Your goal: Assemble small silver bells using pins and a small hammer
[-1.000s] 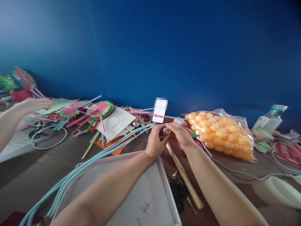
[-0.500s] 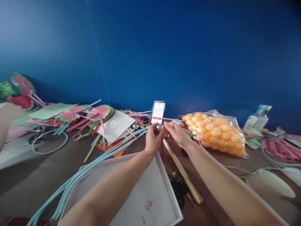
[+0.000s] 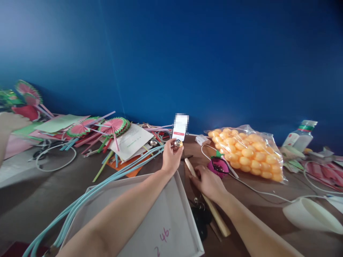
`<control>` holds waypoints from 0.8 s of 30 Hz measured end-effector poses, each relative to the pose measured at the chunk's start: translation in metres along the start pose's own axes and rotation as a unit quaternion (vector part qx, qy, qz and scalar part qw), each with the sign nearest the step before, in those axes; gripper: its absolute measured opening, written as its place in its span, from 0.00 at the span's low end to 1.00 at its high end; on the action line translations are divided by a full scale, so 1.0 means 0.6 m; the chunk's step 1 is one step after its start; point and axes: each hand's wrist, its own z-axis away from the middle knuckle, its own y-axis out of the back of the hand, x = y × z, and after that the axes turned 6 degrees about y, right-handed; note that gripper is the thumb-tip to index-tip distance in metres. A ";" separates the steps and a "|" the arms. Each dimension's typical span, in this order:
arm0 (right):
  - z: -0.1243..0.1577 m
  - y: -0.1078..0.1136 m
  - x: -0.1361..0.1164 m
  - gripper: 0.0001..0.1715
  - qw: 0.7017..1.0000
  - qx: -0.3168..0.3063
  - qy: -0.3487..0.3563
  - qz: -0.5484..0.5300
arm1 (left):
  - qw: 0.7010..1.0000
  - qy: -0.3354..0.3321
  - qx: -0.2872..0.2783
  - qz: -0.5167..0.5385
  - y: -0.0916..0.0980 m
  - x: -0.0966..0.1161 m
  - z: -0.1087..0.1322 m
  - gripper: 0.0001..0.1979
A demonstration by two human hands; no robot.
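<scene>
My left hand [image 3: 170, 159] is closed, its fingertips pinching a shiny silver ball [image 3: 177, 143] with a yellowish patch on its right side. Light-blue cords [image 3: 115, 181] run up from the lower left to beside this hand; their far ends are hard to make out. A second silver ball [image 3: 153, 142] lies just left of it. On the right, my right hand [image 3: 210, 182] is closed over a pale wooden stick [image 3: 218, 217], with the thumb on the stick's left side. The stick lies slanting on the brown table, its upper tip showing past the fingers.
A phone [image 3: 180, 127] leans upright behind my left hand. White box lid [image 3: 160, 214] lies under my left forearm. Around stand a bag of orange balls [image 3: 249, 153], a purple cup [image 3: 218, 167], a white cup [image 3: 308, 216], keys [image 3: 199, 205] and paper fans [image 3: 114, 126]. Another person's arm [image 3: 10, 123] reaches in at left.
My right hand has left the silver ball and come down toward me onto the wooden stick. The purple cup has come into view. My left hand still holds the ball.
</scene>
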 end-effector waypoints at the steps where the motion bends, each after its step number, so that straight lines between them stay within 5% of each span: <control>1: -0.002 0.001 0.004 0.15 1.000 -0.002 -0.002 -0.022 | 1.000 0.005 0.001 -0.003 0.000 -0.001 -0.001 0.20; 6: -0.010 -0.001 0.023 0.10 0.977 0.025 -0.001 -0.210 | 0.999 0.031 0.014 -0.018 0.002 -0.001 -0.003 0.19; 11: -0.006 -0.006 0.018 0.16 0.884 0.033 -0.029 -0.465 | 0.997 0.029 0.018 -0.067 0.005 0.000 -0.004 0.19; 14: 0.001 0.004 0.007 0.20 0.848 0.050 -0.018 -0.527 | 0.997 0.032 0.014 -0.073 0.007 0.002 -0.004 0.19; 24: 0.027 0.023 0.006 0.33 0.858 0.139 0.093 -0.486 | 0.988 -0.043 -0.019 -0.147 0.002 -0.004 0.005 0.18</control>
